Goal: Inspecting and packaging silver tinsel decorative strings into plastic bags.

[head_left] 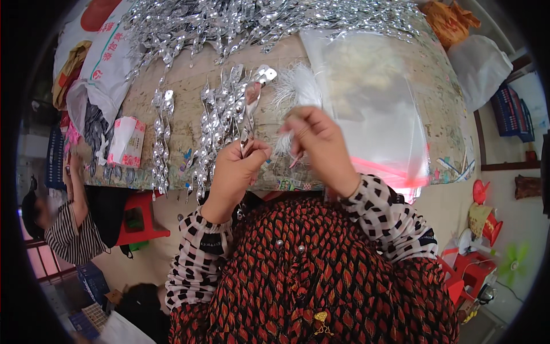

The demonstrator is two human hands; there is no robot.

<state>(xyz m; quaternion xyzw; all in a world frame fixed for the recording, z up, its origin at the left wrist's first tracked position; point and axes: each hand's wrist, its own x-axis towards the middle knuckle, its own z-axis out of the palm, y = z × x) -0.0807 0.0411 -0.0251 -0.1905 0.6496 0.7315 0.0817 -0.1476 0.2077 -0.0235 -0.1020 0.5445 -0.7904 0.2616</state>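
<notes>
Both hands are gripping: the left hand [238, 166] is pinching a silver spiral strip [250, 112] (upright), the right hand [315, 140] is probably pinching a white feather tuft [298, 89] beside it.

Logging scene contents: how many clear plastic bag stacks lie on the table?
1. The clear bag stack lies on the table right of the right hand, past the left hand. Others may be hidden.

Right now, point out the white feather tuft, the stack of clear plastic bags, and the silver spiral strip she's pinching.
white feather tuft [298, 89], head view, fluffy middle.
clear plastic bags [372, 103], head view, centre of the top bag.
silver spiral strip [251, 106], head view, mid-length above the left hand [235, 172].
</notes>
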